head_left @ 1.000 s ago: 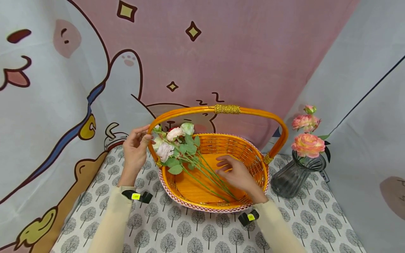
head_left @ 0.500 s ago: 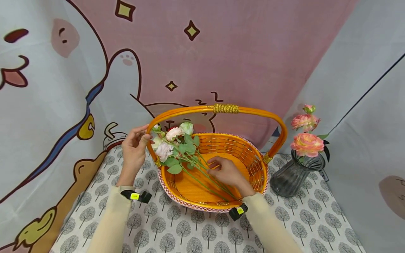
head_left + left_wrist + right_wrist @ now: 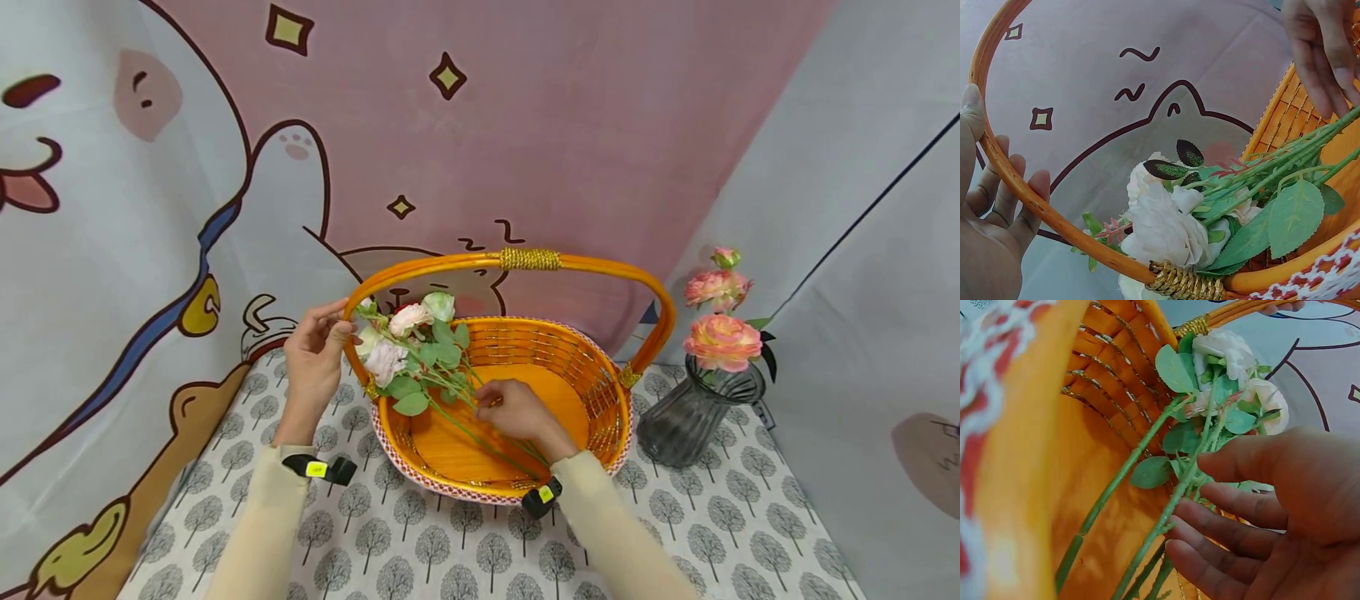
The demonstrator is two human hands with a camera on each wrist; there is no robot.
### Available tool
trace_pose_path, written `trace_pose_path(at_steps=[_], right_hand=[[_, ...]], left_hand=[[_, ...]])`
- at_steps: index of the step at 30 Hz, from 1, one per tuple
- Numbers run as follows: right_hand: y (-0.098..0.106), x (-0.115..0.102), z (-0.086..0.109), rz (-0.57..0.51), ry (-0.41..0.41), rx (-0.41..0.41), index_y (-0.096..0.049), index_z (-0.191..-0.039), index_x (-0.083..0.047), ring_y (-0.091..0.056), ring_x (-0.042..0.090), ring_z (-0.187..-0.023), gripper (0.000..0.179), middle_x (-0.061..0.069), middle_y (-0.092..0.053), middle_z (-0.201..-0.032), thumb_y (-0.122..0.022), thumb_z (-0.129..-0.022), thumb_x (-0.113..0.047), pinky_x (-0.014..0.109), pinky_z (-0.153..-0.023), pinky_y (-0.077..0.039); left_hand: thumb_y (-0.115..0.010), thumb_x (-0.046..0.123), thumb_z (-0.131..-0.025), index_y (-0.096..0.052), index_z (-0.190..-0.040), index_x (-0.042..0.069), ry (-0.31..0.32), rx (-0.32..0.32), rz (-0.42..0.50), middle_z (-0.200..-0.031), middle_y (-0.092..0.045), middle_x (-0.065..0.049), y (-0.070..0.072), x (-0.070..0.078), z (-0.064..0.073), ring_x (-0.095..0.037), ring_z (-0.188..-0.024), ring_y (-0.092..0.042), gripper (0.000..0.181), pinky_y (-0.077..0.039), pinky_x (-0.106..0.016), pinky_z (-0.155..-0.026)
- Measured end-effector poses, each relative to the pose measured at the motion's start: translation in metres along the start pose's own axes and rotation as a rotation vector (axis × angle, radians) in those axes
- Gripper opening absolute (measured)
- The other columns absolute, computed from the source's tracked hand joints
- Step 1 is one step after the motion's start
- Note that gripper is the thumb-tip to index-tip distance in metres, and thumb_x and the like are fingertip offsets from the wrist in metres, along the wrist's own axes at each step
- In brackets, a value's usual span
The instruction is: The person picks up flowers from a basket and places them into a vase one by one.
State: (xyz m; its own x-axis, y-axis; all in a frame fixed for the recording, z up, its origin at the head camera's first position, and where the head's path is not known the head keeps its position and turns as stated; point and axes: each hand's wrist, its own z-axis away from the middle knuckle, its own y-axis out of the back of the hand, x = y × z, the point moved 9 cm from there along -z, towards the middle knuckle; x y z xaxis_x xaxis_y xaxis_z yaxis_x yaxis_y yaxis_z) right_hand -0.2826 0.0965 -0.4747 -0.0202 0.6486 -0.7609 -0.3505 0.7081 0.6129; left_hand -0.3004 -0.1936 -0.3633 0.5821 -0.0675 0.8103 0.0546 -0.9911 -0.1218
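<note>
My left hand (image 3: 313, 358) holds the left side of the orange basket's handle (image 3: 405, 271), thumb on one side and fingertips on the other. Several artificial flowers (image 3: 386, 360) lie in the wicker basket (image 3: 555, 333), their white and pale pink heads against its left end. Their green stems (image 3: 1166, 519) slant across the basket floor. Inside the basket, my right hand (image 3: 517, 408) is at these stems. Seen from the right wrist, its thumb and loosely bent fingers (image 3: 1229, 528) are spread apart beside the stems, with the thumb tip close to or touching one.
A grey glass vase (image 3: 682, 421) with pink-orange flowers (image 3: 722, 340) stands right of the basket. The table is covered by a tree-print cloth (image 3: 405, 542). A pink cartoon backdrop (image 3: 570, 125) hangs behind.
My right hand has moved left over the basket floor, from above the stems' lower part to nearer the leaves. The left hand has stayed on the handle, and the flowers lie as before.
</note>
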Motion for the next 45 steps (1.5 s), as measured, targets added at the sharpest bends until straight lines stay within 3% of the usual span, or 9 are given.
trace_pose_path(at_steps=[10,16,25,30,36,45], right_hand=[[-0.01,-0.001,-0.006,-0.007,-0.015,0.004,-0.07,-0.121,-0.008,-0.065,0.018,-0.091,0.026,0.005,-0.071,-0.107,-0.071,-0.098,-0.021,0.033,-0.072,-0.057],[-0.009,-0.002,-0.008,-0.008,-0.025,0.032,-0.07,-0.115,-0.007,-0.063,0.019,-0.083,0.019,0.007,-0.07,-0.102,-0.069,-0.097,-0.016,0.031,-0.065,-0.054],[-0.007,-0.001,-0.007,-0.008,-0.033,0.048,-0.069,-0.109,-0.009,-0.062,0.019,-0.079,0.015,0.007,-0.068,-0.098,-0.071,-0.097,-0.017,0.031,-0.064,-0.053],[-0.006,-0.002,-0.008,0.015,-0.036,0.061,-0.069,-0.116,-0.01,-0.062,0.019,-0.074,0.023,0.007,-0.068,-0.097,-0.072,-0.097,-0.021,0.031,-0.061,-0.052],[-0.004,-0.007,-0.009,0.06,0.009,0.076,-0.073,-0.119,-0.012,-0.064,0.015,-0.08,0.021,0.004,-0.071,-0.099,-0.068,-0.099,-0.018,0.03,-0.066,-0.054],[0.006,-0.012,-0.006,0.029,0.065,0.14,-0.075,-0.112,-0.014,-0.065,0.016,-0.079,0.014,0.004,-0.073,-0.1,-0.07,-0.099,-0.016,0.029,-0.063,-0.056]], left_hand=[[-0.06,0.007,-0.102,-0.063,-0.131,-0.005,-0.002,-0.003,0.023,-0.1,-0.069,0.001,0.002,-0.001,0.001,-0.01,-0.087,-0.066,0.032,-0.062,-0.021,-0.074],[-0.06,0.007,-0.102,-0.063,-0.131,-0.006,-0.007,-0.01,0.035,-0.1,-0.069,0.001,0.002,-0.001,0.002,-0.01,-0.087,-0.066,0.032,-0.061,-0.02,-0.075],[-0.059,0.007,-0.102,-0.063,-0.131,-0.005,0.0,-0.005,0.024,-0.1,-0.069,0.001,0.002,-0.002,0.003,-0.01,-0.087,-0.066,0.032,-0.061,-0.02,-0.075],[-0.06,0.007,-0.102,-0.063,-0.131,-0.005,0.0,-0.007,0.029,-0.1,-0.069,0.001,0.002,-0.001,0.003,-0.01,-0.087,-0.066,0.032,-0.061,-0.02,-0.075],[-0.06,0.008,-0.102,-0.062,-0.131,-0.006,-0.001,-0.009,0.023,-0.1,-0.069,0.0,0.001,0.0,0.001,-0.01,-0.086,-0.066,0.033,-0.062,-0.022,-0.075],[-0.061,0.009,-0.101,-0.062,-0.132,-0.006,0.014,-0.003,0.024,-0.099,-0.069,-0.002,0.001,-0.001,0.0,-0.01,-0.083,-0.066,0.034,-0.062,-0.021,-0.075]])
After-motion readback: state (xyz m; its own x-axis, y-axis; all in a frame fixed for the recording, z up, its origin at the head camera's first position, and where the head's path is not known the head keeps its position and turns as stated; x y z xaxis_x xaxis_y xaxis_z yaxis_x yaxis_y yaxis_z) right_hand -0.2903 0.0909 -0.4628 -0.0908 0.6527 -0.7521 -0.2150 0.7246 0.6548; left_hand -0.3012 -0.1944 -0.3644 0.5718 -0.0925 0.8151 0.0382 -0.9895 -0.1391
